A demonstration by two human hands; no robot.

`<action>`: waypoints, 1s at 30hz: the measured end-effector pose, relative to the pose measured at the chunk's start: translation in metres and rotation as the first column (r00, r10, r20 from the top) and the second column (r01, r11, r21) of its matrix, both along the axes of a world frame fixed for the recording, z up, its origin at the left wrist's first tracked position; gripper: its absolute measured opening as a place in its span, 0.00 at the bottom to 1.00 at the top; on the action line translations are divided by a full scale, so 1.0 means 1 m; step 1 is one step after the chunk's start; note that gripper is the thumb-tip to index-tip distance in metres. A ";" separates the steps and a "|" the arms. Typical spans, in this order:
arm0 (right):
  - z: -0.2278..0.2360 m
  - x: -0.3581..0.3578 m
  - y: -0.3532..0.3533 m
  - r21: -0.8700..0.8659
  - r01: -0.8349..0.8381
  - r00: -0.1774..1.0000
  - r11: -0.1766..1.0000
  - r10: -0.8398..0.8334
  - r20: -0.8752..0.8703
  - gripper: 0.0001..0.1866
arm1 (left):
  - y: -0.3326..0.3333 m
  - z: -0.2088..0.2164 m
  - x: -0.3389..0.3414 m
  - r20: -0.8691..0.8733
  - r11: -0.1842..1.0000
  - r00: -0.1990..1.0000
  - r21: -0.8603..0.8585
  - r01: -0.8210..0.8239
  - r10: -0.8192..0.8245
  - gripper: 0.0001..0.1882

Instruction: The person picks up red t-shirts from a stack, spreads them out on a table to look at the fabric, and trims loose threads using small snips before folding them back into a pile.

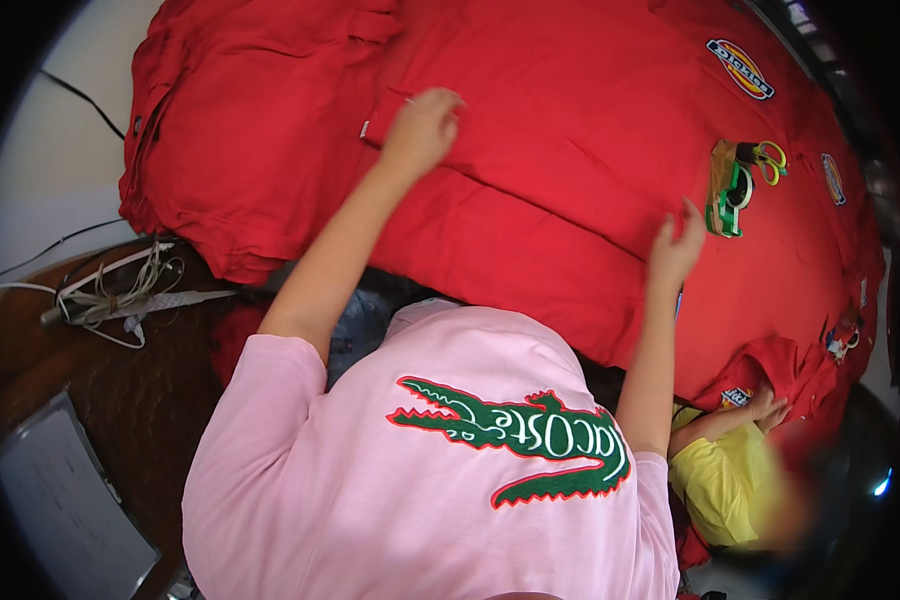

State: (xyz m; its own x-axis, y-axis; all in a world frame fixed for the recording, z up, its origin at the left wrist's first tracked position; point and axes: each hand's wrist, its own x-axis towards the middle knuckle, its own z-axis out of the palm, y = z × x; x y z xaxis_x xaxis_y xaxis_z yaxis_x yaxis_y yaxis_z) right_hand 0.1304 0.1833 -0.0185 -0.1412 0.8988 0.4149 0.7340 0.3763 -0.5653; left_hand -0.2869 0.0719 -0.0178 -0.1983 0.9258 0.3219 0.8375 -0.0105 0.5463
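Red garment (560, 130), one, spread flat ahead of the person's body, its broad face lying between and beyond the two hands; left hand (425, 128), one, over the garment's left end, fingers loosely curled, and I could not tell whether they pinched cloth; small white tag (365, 128), one, just left of that hand; right hand (677, 245), one, by the garment's near right part, fingers parted and raised, somewhat blurred, gripping nothing that I could make out; folded edge (550, 213), one, slanting from near the left hand down toward the right, with more red cloth on the body side of it; flat red cloth to the right of the right hand, a narrow stretch reaching the green tape dispenser (732, 215), one, which I noted as the nearest hard object on that side; scissors with yellow handles (773, 163), one pair, against the dispenser's far end; heap of red garments (250, 140), one, left of the left hand, its layers too merged for me to count; emblem patches (740, 69), two that I counted toward the upper right; co-worker in yellow (725, 485), one, at lower right, hands at red cloth; tangled pale cables (130, 290), one bundle, at far left
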 end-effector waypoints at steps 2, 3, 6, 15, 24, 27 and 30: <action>-0.002 -0.042 -0.023 0.015 -0.189 0.980 0.982 0.187 0.063 0.24 | 0.006 -0.017 0.044 -0.075 0.987 0.985 -0.005 0.158 -0.158 0.17; -0.008 -0.064 -0.037 -0.026 -0.283 0.955 0.959 0.284 0.091 0.25 | 0.006 -0.026 0.062 -0.116 0.969 0.965 -0.105 0.225 -0.237 0.21; -0.019 -0.108 -0.075 -0.335 -0.577 0.706 0.745 0.661 0.253 0.34 | 0.010 -0.041 0.094 -0.198 0.953 0.942 -0.196 0.232 -0.270 0.27; -0.034 0.011 -0.043 -0.215 -0.010 0.868 0.977 0.116 0.483 0.40 | 0.034 -0.053 0.058 -0.115 0.986 0.987 -0.133 0.100 -0.115 0.28; -0.006 0.000 -0.001 -0.136 -0.033 0.884 0.990 0.093 0.459 0.26 | 0.069 -0.046 0.069 -0.111 0.998 0.992 0.007 0.060 -0.059 0.08; -0.003 -0.036 0.013 -0.076 -0.201 0.907 0.977 0.215 0.361 0.25 | 0.070 -0.034 0.078 -0.194 0.990 0.978 0.103 0.096 -0.075 0.07; 0.000 -0.067 0.025 -0.165 -0.268 0.934 0.949 0.297 0.196 0.23 | 0.054 -0.013 0.079 -0.181 0.977 0.970 0.111 0.184 -0.162 0.07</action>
